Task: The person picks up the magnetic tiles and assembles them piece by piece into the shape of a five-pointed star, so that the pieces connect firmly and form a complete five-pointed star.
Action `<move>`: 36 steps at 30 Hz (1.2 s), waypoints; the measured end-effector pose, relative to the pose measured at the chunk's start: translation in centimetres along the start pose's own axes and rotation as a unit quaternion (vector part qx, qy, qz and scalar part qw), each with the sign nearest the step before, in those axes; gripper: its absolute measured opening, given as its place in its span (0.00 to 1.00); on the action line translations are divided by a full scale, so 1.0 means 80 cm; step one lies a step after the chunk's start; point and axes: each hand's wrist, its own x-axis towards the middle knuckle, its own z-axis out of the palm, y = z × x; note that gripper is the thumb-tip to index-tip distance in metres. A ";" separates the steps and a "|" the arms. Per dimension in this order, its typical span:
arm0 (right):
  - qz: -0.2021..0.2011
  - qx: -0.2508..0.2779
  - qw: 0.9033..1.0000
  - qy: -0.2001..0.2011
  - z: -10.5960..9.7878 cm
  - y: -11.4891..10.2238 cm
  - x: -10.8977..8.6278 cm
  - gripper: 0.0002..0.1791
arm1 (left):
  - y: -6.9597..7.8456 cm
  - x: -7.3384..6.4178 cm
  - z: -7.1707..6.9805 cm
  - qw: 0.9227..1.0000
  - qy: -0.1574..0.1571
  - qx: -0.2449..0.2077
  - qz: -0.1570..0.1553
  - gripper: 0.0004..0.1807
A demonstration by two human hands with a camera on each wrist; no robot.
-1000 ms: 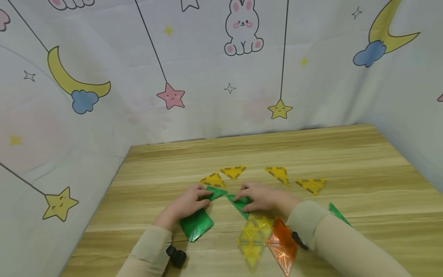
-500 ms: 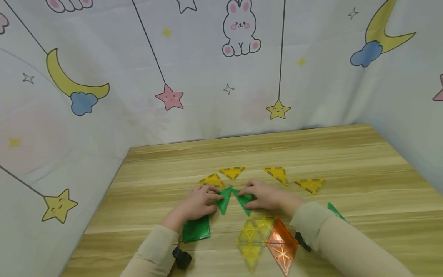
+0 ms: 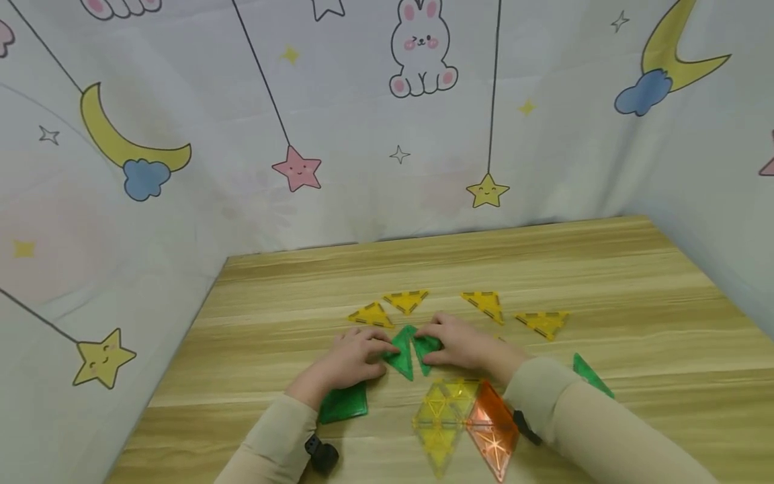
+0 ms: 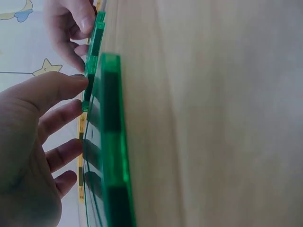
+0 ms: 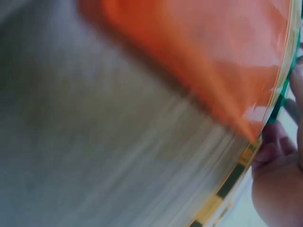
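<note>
Two translucent green triangle tiles lie side by side mid-table, their tops meeting and a narrow gap widening toward the person. My left hand (image 3: 353, 359) holds the left green triangle tile (image 3: 402, 361), fingertips on its face and thumb lower at its side. On the other one, the right green triangle tile (image 3: 426, 345), the bent fingers and thumb of my right hand (image 3: 456, 343) grip the outer part and partly cover it. From the left wrist, the thumb (image 4: 71, 87) shows at the green edge. A green square tile (image 3: 345, 406) lies under the left wrist, partly hidden.
Amber triangle tiles stand in an arc behind the hands, among them one (image 3: 406, 302) at left and one (image 3: 544, 324) at right. Nearer are joined pale yellow tiles (image 3: 438, 423) and orange tiles (image 3: 496, 430). Another green triangle (image 3: 592, 375) lies beside the right sleeve.
The left hand has moved right, turning its green triangle upright and bringing it against the other. The right hand's triangle has turned steeper. The green square has swivelled slightly.
</note>
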 end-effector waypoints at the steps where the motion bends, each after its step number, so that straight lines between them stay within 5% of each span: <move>1: 0.003 0.003 1.000 0.002 0.001 -0.002 0.001 0.26 | 0.001 0.000 0.000 1.000 -0.002 0.000 0.005 0.19; 10: 0.022 0.026 0.999 0.001 0.007 -0.012 0.000 0.26 | 0.005 -0.004 0.002 1.000 -0.006 0.002 0.006 0.19; 18: 0.039 0.072 0.997 -0.016 -0.002 -0.011 0.004 0.26 | -0.005 -0.002 -0.004 0.998 0.016 -0.060 0.007 0.19; 24: 0.048 0.017 0.999 0.011 -0.017 -0.010 0.025 0.27 | -0.022 0.007 -0.012 0.994 0.072 -0.068 -0.048 0.21; 29: 0.050 0.001 0.998 0.026 -0.020 -0.011 0.042 0.27 | -0.035 0.012 -0.015 0.989 0.083 -0.063 -0.110 0.24; 36: 0.037 -0.017 0.999 0.032 -0.018 -0.005 0.060 0.25 | -0.052 0.012 -0.013 0.984 0.099 -0.057 -0.137 0.25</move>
